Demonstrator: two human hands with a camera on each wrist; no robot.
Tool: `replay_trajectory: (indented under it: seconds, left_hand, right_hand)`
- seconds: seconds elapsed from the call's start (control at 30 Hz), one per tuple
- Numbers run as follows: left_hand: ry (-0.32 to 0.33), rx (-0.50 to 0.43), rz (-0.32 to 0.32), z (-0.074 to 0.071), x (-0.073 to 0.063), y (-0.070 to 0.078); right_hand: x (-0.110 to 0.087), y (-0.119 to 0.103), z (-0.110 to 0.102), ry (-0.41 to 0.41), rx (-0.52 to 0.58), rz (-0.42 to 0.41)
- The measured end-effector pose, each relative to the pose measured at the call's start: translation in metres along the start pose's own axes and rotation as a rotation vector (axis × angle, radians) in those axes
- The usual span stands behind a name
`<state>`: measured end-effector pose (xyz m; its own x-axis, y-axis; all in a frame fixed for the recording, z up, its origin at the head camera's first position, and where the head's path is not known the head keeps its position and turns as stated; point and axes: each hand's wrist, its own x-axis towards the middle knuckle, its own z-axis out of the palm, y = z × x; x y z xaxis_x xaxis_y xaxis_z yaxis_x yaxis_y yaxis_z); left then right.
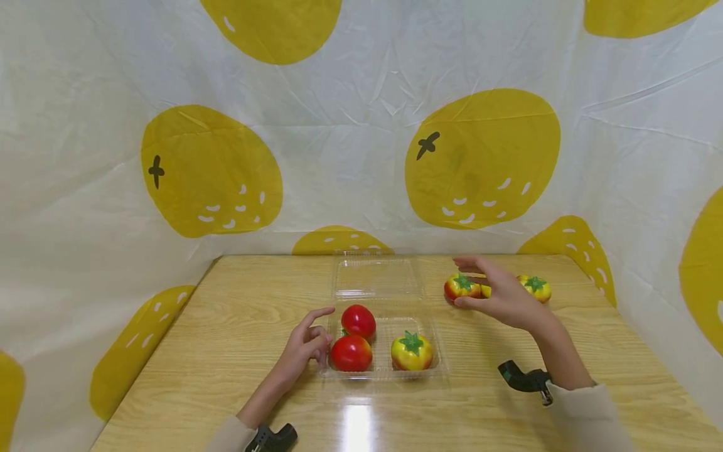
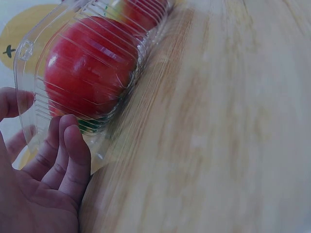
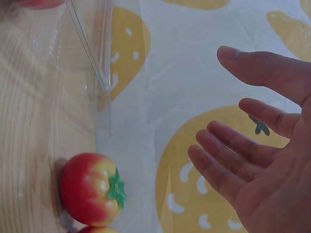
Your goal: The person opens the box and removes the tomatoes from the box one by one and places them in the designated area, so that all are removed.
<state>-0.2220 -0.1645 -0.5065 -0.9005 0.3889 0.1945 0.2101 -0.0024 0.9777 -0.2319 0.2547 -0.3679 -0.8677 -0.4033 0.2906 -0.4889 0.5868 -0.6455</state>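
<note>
red tomatoes, clear box, left hand beside

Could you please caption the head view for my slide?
Left hand beside a clear box holding three fruits; right hand near others.

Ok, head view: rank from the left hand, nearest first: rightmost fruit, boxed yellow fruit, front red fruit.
1. Front red fruit: left side of container, beside left hand.
2. Boxed yellow fruit: container's right side.
3. Rightmost fruit: right side of table.
</note>
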Motion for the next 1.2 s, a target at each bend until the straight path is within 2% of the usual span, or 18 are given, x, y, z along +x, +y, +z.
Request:
replay_trajectory:
  seconds: [0.23, 0.43, 0.53, 0.93, 1.2]
  left_hand:
    - [0.005, 0.006, -0.01, 0.0, 0.001, 0.001]
    - [0.011, 0.009, -0.017, 0.0, 0.001, 0.0]
    - [0.011, 0.005, -0.014, 0.0, 0.001, 0.0]
    - [0.012, 0.008, -0.009, 0.0, 0.0, 0.0]
    - [0.013, 0.003, -0.014, 0.001, 0.001, 0.001]
  right_hand:
    - [0.003, -0.01, 0.017, -0.082, -0.006, -0.006]
    - [0.007, -0.016, 0.03, -0.17, 0.062, -0.043]
    - [0.007, -0.017, 0.036, -0.213, 0.057, -0.052]
    - [0.008, -0.024, 0.053, -0.376, 0.083, -0.068]
    - [0.008, -0.023, 0.059, -0.437, 0.088, -0.077]
